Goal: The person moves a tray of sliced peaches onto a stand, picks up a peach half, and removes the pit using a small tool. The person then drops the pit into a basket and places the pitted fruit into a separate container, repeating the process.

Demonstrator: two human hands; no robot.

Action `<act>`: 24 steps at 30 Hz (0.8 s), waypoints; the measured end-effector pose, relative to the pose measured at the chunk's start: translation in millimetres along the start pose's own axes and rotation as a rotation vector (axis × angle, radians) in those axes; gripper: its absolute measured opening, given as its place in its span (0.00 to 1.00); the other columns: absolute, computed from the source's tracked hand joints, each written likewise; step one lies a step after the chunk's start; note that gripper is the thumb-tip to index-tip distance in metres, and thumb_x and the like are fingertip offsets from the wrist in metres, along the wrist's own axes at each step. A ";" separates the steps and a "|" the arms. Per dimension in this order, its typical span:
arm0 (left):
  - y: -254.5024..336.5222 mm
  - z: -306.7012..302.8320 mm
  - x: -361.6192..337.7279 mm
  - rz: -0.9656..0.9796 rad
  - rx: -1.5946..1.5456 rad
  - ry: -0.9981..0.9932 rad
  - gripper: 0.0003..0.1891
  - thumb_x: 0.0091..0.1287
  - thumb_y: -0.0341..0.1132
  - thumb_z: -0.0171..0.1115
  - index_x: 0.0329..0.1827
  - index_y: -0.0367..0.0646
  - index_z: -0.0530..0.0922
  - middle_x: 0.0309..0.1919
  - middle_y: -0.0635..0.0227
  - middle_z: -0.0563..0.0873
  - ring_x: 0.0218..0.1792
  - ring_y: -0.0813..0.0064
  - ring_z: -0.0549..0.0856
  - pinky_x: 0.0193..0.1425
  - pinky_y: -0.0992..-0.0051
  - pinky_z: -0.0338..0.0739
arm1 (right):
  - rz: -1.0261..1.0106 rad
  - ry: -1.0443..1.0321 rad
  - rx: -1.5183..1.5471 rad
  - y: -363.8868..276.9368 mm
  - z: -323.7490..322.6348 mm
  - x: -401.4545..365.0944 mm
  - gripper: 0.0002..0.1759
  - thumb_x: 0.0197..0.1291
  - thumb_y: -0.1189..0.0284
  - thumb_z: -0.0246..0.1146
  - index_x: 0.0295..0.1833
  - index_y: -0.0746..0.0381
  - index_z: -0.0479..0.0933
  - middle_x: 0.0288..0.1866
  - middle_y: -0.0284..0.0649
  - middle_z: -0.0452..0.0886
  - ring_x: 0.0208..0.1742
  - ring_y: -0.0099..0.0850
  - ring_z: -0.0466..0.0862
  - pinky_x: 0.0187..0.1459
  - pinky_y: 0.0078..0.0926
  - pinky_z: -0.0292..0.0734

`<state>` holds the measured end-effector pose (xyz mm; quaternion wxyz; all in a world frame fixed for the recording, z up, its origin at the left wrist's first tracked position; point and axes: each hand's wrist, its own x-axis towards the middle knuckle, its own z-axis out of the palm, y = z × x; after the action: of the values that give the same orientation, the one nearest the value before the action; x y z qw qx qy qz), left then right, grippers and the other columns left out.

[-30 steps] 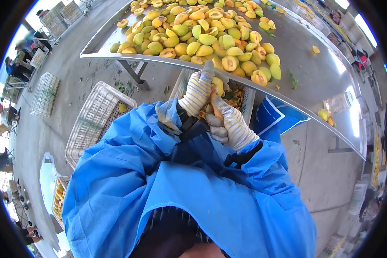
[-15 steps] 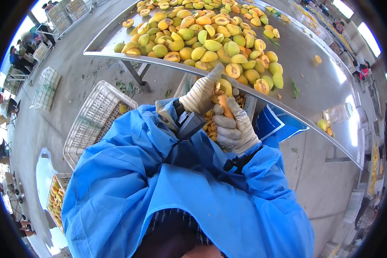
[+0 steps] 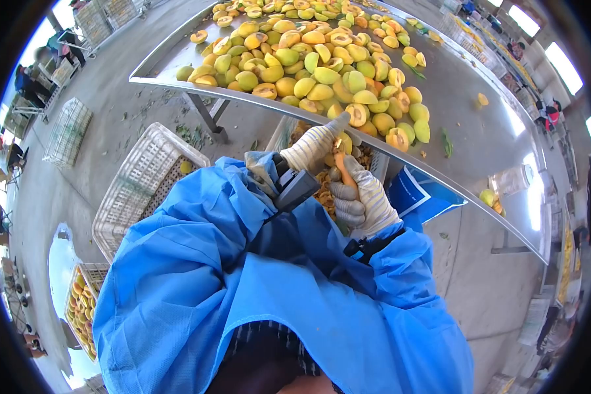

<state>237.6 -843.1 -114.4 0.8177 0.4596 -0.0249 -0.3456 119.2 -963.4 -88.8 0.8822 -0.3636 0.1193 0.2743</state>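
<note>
My left hand [image 3: 314, 144], in a striped glove, is closed around a yellow-green peach half [image 3: 343, 142] just below the table's front edge. My right hand [image 3: 363, 197], also gloved, grips an orange-handled tool [image 3: 345, 172], whose upper end meets the fruit; the tip is too small to make out. Many yellow and green peach halves [image 3: 322, 73] lie heaped on the metal table [image 3: 463, 98] just beyond my hands. Under them, a crate [image 3: 381, 160] holds orange-brown scraps, partly hidden by my hands.
To the left, a white crate [image 3: 121, 197] stands on the floor with one fruit in it. Another crate, full of halves [image 3: 80, 305], is at the lower left. A blue box or bag [image 3: 421, 195] is under the table. People [image 3: 31, 85] are in the background.
The view has shifted slightly. My left hand still holds the fruit, and my right hand with the tool has moved slightly down relative to it.
</note>
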 end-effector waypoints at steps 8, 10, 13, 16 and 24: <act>-5.1 -5.8 3.5 0.169 0.504 -0.003 0.28 0.71 0.59 0.58 0.35 0.37 0.84 0.29 0.64 0.86 0.29 0.78 0.81 0.37 0.77 0.78 | 0.029 0.007 -0.015 1.8 -6.8 -1.5 0.23 0.69 0.45 0.58 0.40 0.55 0.73 0.18 0.27 0.67 0.10 0.18 0.63 0.10 0.16 0.55; -2.2 -8.6 3.7 0.018 0.514 -0.047 0.29 0.70 0.59 0.59 0.36 0.36 0.84 0.29 0.65 0.86 0.28 0.78 0.81 0.35 0.78 0.77 | 0.018 0.177 -0.164 2.4 11.7 -9.0 0.22 0.70 0.46 0.57 0.41 0.56 0.73 0.17 0.26 0.66 0.09 0.17 0.61 0.09 0.15 0.54; -4.7 -8.0 2.3 -0.112 0.373 -0.018 0.30 0.69 0.60 0.60 0.41 0.35 0.84 0.31 0.63 0.86 0.29 0.76 0.83 0.34 0.77 0.79 | 0.017 0.189 -0.200 5.7 10.1 -9.3 0.22 0.69 0.46 0.59 0.42 0.55 0.74 0.16 0.26 0.66 0.09 0.17 0.62 0.09 0.15 0.52; -2.3 -27.6 14.4 -0.114 0.105 -0.082 0.30 0.68 0.62 0.60 0.44 0.37 0.83 0.33 0.63 0.87 0.32 0.73 0.85 0.38 0.75 0.82 | 0.093 -0.001 -0.125 3.2 10.1 -12.8 0.23 0.67 0.45 0.60 0.44 0.55 0.75 0.17 0.26 0.67 0.09 0.17 0.62 0.10 0.15 0.51; 20.1 -41.2 11.3 -0.075 -0.072 -0.021 0.25 0.70 0.53 0.61 0.58 0.42 0.77 0.49 0.66 0.85 0.48 0.73 0.85 0.50 0.75 0.81 | -0.202 0.479 -0.536 -16.1 -13.7 -2.4 0.18 0.69 0.50 0.58 0.48 0.54 0.72 0.21 0.28 0.69 0.13 0.20 0.65 0.14 0.22 0.61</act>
<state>271.9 -812.6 -125.9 0.8199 0.4269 -0.0037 -0.3814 126.3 -983.5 -88.1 0.7254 -0.6455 0.2100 0.1143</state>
